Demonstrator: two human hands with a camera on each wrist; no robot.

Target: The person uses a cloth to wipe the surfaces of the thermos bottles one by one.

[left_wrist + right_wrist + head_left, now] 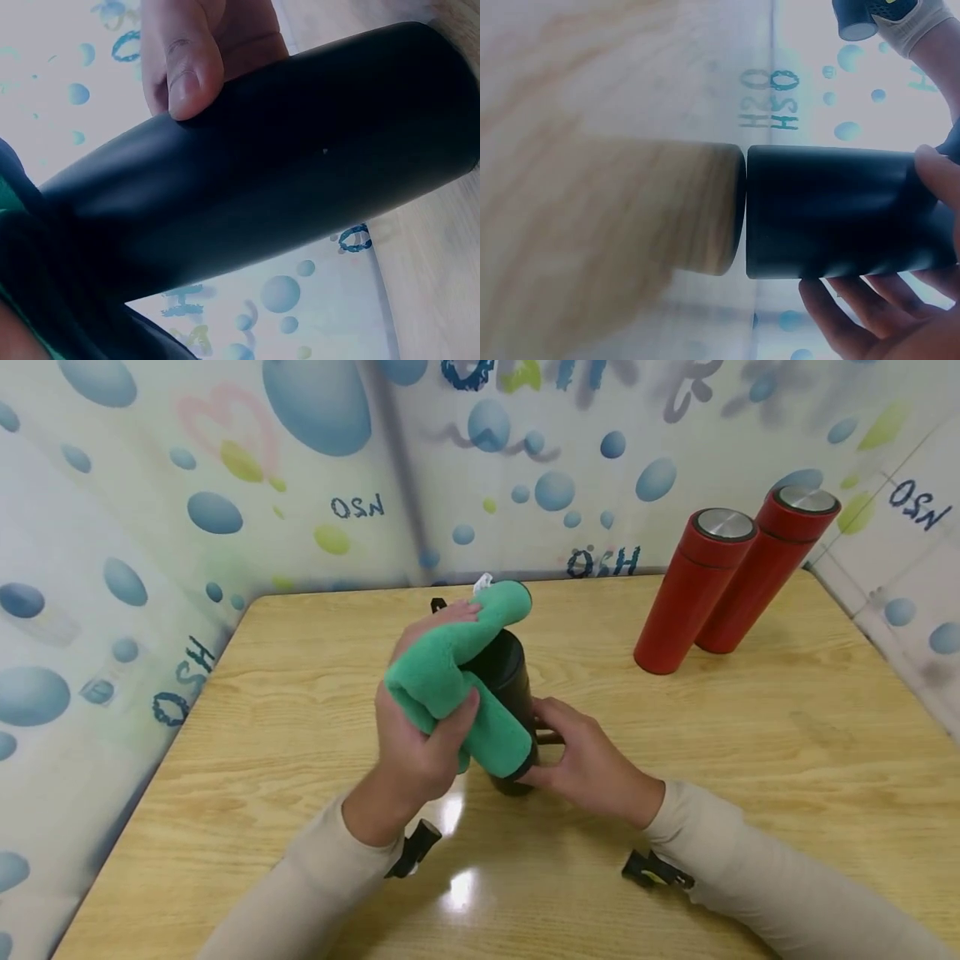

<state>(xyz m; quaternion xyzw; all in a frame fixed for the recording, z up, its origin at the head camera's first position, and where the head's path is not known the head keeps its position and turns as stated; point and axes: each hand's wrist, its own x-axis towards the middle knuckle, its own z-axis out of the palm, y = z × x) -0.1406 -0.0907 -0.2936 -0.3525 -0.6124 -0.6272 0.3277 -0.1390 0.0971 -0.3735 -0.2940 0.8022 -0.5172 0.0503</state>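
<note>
A black tumbler is upright mid-surface, the right hand's fingers grasping its side; the left hand's fingers clutch a green cloth against its top; two red thermos flasks stand far right

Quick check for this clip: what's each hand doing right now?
Left hand: holding the green cloth against the black container.
Right hand: holding the black container's side.
</note>
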